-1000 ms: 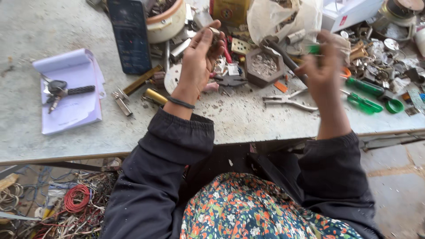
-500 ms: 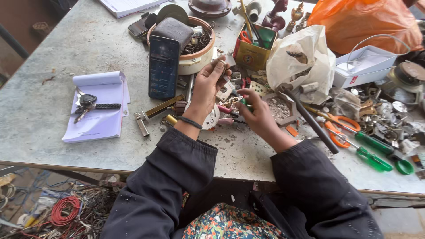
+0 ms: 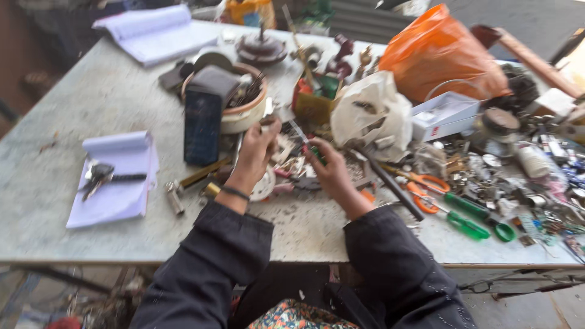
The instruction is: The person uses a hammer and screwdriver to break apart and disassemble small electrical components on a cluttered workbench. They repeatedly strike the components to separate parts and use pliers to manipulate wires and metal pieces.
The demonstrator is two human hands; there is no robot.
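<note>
My left hand (image 3: 256,152) is raised over the grey table (image 3: 91,97), fingers pinched on a small metal part whose kind I cannot make out. My right hand (image 3: 329,167) grips a small green-handled screwdriver (image 3: 306,142), its thin shaft pointing up and left toward the left hand. Both hands hover above a heap of small metal parts (image 3: 292,173). A dark rectangular phone-like device (image 3: 202,125) leans against a round bowl (image 3: 244,113) just left of my left hand. The frame is motion-blurred.
A notepad with a bunch of keys (image 3: 113,176) lies at the left. An open notebook (image 3: 155,33) is at the back. A white plastic bag (image 3: 372,113), an orange bag (image 3: 442,55), a white box (image 3: 445,116), orange-handled scissors (image 3: 423,186) and green-handled pliers (image 3: 472,219) crowd the right.
The right hand came from the right side to meet the left hand at the middle, bringing the green-handled screwdriver. The camera tilted up, showing more of the table's far side.
</note>
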